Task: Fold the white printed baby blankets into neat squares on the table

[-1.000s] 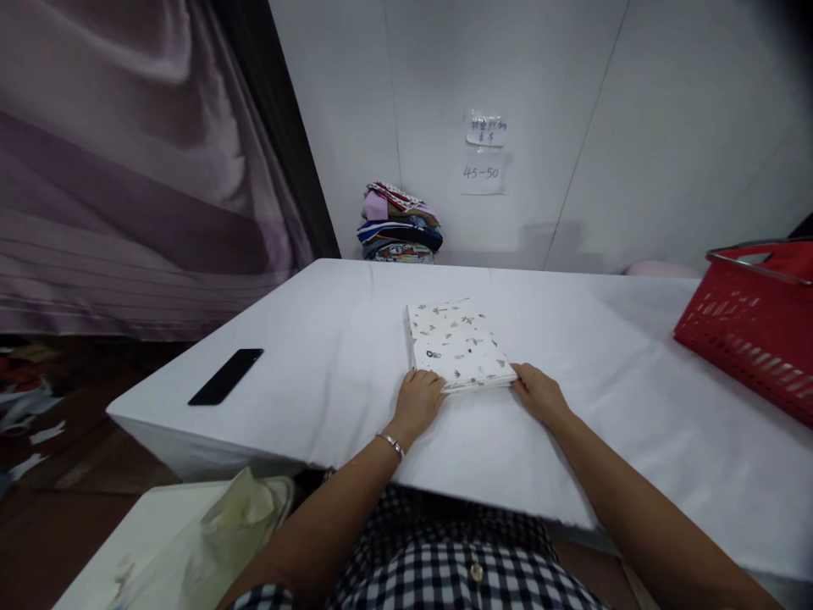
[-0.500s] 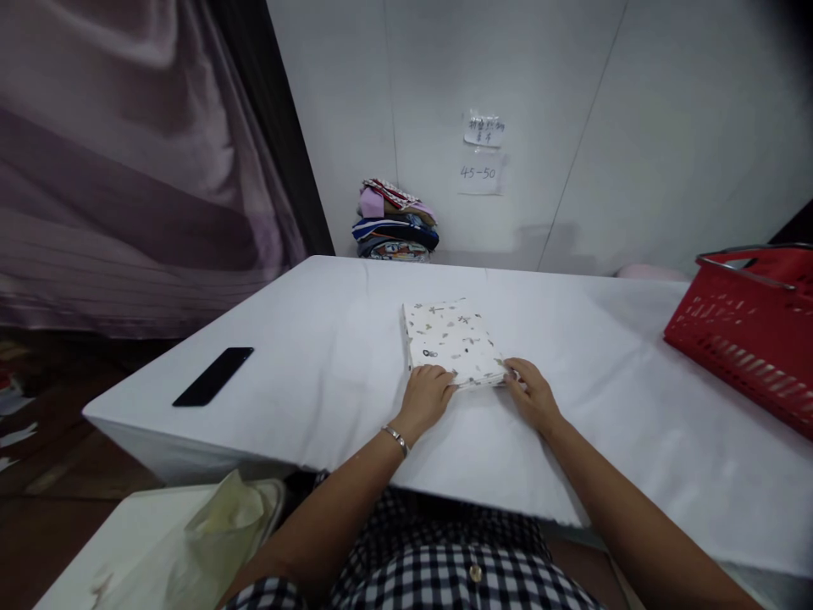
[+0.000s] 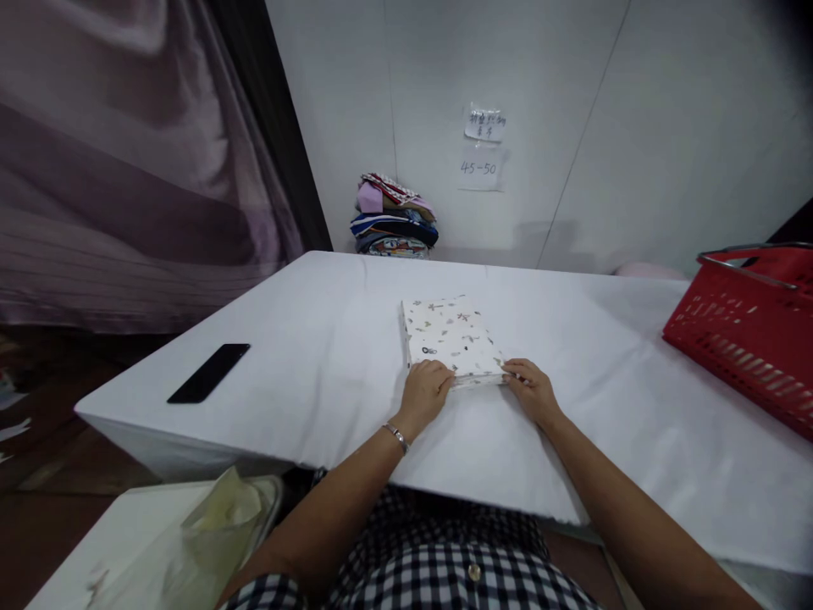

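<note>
A folded white cloth (image 3: 450, 335) printed with small dark and brown figures lies flat on the white-covered table in front of me. My left hand (image 3: 425, 392) is closed on its near left corner, thumb toward the near edge and fingers on top. At the near right corner, my right hand (image 3: 532, 390) pinches the edge between thumb and fingers. Several layers show along the near edge between my hands. The fingertips under the fabric are hidden.
A black phone-like slab (image 3: 209, 374) lies on the table (image 3: 285, 339) at the left. A red basket (image 3: 743, 326) stands at the right. Folded fabrics (image 3: 395, 219) are piled behind the far edge. Below left, a pale plastic bag (image 3: 219, 517) rests on a white surface.
My right fingers have drawn closer together on the near right corner, and the near edge looks straighter. The cloth stays in place; the view has shifted slightly.
</note>
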Demonstrator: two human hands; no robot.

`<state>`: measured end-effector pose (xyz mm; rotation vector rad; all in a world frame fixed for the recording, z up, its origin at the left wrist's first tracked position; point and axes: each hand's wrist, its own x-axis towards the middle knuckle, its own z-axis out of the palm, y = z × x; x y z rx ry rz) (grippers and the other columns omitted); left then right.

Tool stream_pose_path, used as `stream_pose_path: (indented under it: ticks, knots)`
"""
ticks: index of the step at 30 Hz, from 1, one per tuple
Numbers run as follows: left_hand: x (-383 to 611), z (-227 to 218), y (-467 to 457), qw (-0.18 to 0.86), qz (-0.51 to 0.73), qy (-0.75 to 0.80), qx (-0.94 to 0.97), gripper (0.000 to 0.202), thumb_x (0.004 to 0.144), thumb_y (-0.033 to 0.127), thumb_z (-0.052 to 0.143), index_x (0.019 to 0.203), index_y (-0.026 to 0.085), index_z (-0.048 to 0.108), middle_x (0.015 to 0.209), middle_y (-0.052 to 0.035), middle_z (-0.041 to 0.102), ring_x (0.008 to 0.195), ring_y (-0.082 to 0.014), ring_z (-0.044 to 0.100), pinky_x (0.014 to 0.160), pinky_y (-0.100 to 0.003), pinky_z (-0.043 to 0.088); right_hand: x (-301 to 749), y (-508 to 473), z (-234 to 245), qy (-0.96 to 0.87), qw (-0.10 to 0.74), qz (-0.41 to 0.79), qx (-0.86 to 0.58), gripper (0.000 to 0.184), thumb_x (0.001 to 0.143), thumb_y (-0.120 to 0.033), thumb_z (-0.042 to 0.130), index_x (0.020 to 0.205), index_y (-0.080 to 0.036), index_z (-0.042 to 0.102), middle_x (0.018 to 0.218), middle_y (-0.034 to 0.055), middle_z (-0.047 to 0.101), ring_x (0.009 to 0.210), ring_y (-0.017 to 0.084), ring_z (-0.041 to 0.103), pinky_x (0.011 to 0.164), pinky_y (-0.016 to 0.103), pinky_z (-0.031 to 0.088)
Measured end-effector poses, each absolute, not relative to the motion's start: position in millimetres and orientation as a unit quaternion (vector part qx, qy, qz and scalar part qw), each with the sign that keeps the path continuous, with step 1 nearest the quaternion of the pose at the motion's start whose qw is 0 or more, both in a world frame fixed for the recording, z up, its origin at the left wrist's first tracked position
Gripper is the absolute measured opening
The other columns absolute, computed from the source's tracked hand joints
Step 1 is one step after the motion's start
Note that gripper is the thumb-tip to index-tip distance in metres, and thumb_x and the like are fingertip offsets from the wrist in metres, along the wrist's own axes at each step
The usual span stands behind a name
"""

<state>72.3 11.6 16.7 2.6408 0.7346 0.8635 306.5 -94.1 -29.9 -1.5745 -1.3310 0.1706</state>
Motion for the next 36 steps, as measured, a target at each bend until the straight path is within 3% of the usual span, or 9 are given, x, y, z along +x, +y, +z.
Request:
stream_pose_path:
  ticks: [7,11,16,22,29,36]
  knots:
    - [62.6,7.6,11.0,0.038,0.275,0.205,0.938,0.022,0.090,0.018,0.044,0.084,0.019,0.065,0.082,-0.0038,0.061,0.081,-0.0164,0.049,0.073,-0.032,0.035,306.5,-96.8,-26.7,-0.582,0.507,0.020,-0.636,0.015,0.082,-0.028,0.054,0.084,-0.025,0.068,0.096,0.0052,0.062,0.091,0.019,0.058,0.084,0.039,0.048]
    - [60.6,6.2,11.5,0.046,0.272,0.197,0.941,0.021,0.091,0.023,0.044,0.085,0.018,0.063,0.083,-0.0039,0.060,0.081,-0.0163,0.048,0.072,-0.031,0.036,306.5,-99.5,-25.7,-0.607,0.478,-0.002,-0.635,0.015,0.083,-0.027,0.052,0.088,-0.026,0.067,0.098,0.0053,0.061,0.094,0.019,0.057,0.084,0.038,0.049]
    - [57.8,7.0,12.1,0.059,0.260,0.199,0.943,0.016,0.089,0.028,0.049,0.090,0.018,0.062,0.087,-0.0045,0.059,0.084,-0.0172,0.048,0.073,-0.031,0.038,305.7,-104.5,-23.9,-0.641,0.408,-0.023,-0.650,0.028,0.084,-0.028,0.050,0.109,-0.029,0.061,0.109,0.0058,0.055,0.100,0.020,0.054,0.084,0.037,0.049]
    - [55.7,7.4,9.2,0.061,0.232,0.214,0.947,0.020,0.089,0.026,0.047,0.082,0.018,0.064,0.084,-0.0047,0.059,0.082,-0.0173,0.049,0.073,-0.031,0.038,308.4,-106.0,-26.8,-0.662,0.376,-0.052,-0.646,0.025,0.085,-0.028,0.048,0.105,-0.031,0.063,0.104,0.0052,0.056,0.098,0.021,0.054,0.082,0.039,0.049]
    - [35.3,13.2,6.6,0.135,0.313,0.283,0.897,0.020,0.089,0.025,0.046,0.083,0.019,0.064,0.087,-0.0045,0.061,0.088,-0.0168,0.051,0.081,-0.033,0.038,285.4,-103.6,-3.5,-0.663,0.389,-0.075,-0.635,0.030,0.084,-0.031,0.048,0.111,-0.030,0.060,0.116,0.0090,0.056,0.105,0.028,0.053,0.079,0.048,0.049]
    - [23.5,16.8,23.8,0.340,0.350,0.484,0.727,0.015,0.079,0.022,0.051,0.077,0.018,0.066,0.082,0.0000,0.063,0.067,-0.0107,0.054,0.064,-0.024,0.042,246.8,-79.5,1.6,-0.753,0.279,-0.091,-0.589,0.034,0.087,-0.031,0.046,0.119,-0.025,0.055,0.119,0.0091,0.059,0.113,0.028,0.049,0.092,0.050,0.038]
